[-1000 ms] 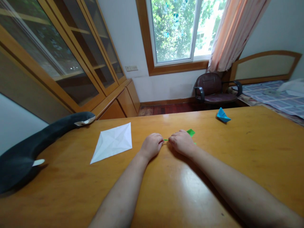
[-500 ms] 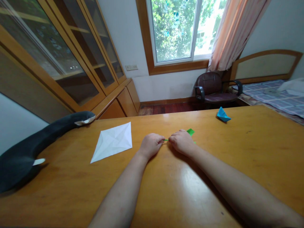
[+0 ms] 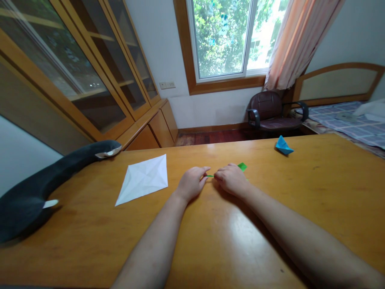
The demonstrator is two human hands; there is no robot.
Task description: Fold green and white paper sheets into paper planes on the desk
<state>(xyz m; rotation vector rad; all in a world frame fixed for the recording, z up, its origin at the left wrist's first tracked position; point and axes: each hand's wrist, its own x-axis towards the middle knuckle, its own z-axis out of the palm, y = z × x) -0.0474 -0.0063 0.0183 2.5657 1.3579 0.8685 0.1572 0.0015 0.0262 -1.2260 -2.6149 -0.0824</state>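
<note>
Between my two hands, just above the table, is a piece of green paper (image 3: 242,166). A thin edge of it shows in the gap between my fingers, and a wider corner sticks out behind my right hand; the rest is hidden. My left hand (image 3: 192,180) pinches the thin left end, with its index finger lifted a little off the thumb. My right hand (image 3: 231,179) is closed over the middle of the paper, knuckles up.
A creased white sheet of paper (image 3: 144,179) lies left of my hands on the wooden table (image 3: 216,245). A blue paper boat (image 3: 283,145) stands near the far edge at right. A dark long-necked plush toy (image 3: 39,182) lies along the left side.
My left index finger has lifted slightly away from the thumb at the green paper's end. My right hand keeps its hold, almost unmoved.
</note>
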